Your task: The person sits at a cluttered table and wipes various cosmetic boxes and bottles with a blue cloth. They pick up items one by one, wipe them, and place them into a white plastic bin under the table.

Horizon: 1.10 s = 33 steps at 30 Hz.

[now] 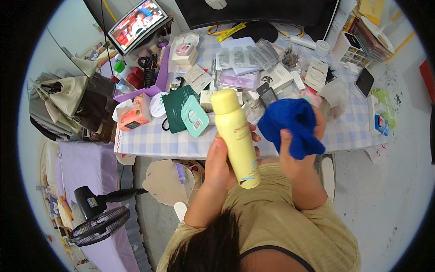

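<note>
My left hand (219, 163) grips a pale yellow spray can (238, 139) with its cap on. The can leans, its capped end toward the desk and its base toward my body. To its right, my right hand (299, 149) holds a bunched blue cloth (289, 125), apart from the can. Most of the fingers of that hand are hidden behind the cloth. Both hands are raised over the front edge of the desk. Just beyond the can lie a dark green pouch (175, 110) and a mint green packet with a barcode (194, 115).
A checked tablecloth (170, 144) covers the desk. On it are a tissue pack (135, 112), a purple bin (162, 76) of bottles, clear sachets (239, 57), a smartphone (364, 81) and a power strip (373, 114). A monitor (258, 13) stands behind; a black fan (100, 224) is at lower left.
</note>
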Tool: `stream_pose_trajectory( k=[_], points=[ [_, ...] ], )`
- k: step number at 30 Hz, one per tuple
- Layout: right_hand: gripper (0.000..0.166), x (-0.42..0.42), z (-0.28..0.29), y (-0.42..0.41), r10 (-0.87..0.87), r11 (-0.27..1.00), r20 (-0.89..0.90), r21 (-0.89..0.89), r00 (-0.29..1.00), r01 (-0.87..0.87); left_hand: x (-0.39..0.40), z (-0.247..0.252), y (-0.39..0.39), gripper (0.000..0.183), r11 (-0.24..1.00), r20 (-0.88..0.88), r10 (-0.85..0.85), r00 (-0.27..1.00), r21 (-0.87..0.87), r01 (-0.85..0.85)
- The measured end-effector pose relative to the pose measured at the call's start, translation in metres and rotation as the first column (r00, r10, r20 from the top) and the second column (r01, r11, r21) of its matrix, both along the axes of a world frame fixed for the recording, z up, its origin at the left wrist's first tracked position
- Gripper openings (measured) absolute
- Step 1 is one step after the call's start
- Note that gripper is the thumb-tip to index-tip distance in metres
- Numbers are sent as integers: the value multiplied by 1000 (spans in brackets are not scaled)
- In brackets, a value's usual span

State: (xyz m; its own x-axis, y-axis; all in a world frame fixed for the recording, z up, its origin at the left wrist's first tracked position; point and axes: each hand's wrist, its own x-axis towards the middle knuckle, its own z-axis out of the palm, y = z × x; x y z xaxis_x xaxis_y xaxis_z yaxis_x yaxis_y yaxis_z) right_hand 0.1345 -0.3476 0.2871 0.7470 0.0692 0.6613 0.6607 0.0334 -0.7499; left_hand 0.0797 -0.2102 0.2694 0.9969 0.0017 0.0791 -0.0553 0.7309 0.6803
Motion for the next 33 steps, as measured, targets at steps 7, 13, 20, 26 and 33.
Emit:
stream_pose_trajectory(
  k=[7, 13, 20, 26, 33],
  points=[
    [51, 7, 29, 27, -9, 909, 360, -385, 933, 157, -4, 3, -15, 45, 913, 23, 296, 955, 288, -290],
    [50, -19, 21, 31, 192, 890, 219, -451, 957, -75, -1, 0, 9, 49, 978, 66, 209, 976, -25, -208],
    [53, -43, 4, 15, 368, 810, 119, -528, 922, -254, 9, 12, 33, 53, 959, 118, 281, 952, -81, -273],
    [55, -58, -24, -3, 396, 833, -159, -351, 904, -427, 14, 20, 39, 55, 919, 176, 385, 906, -167, -358],
    [25, -51, -43, 11, 489, 859, -718, 495, 495, -130, 13, 18, 25, 56, 917, 248, 387, 888, -207, -342]
  ],
)
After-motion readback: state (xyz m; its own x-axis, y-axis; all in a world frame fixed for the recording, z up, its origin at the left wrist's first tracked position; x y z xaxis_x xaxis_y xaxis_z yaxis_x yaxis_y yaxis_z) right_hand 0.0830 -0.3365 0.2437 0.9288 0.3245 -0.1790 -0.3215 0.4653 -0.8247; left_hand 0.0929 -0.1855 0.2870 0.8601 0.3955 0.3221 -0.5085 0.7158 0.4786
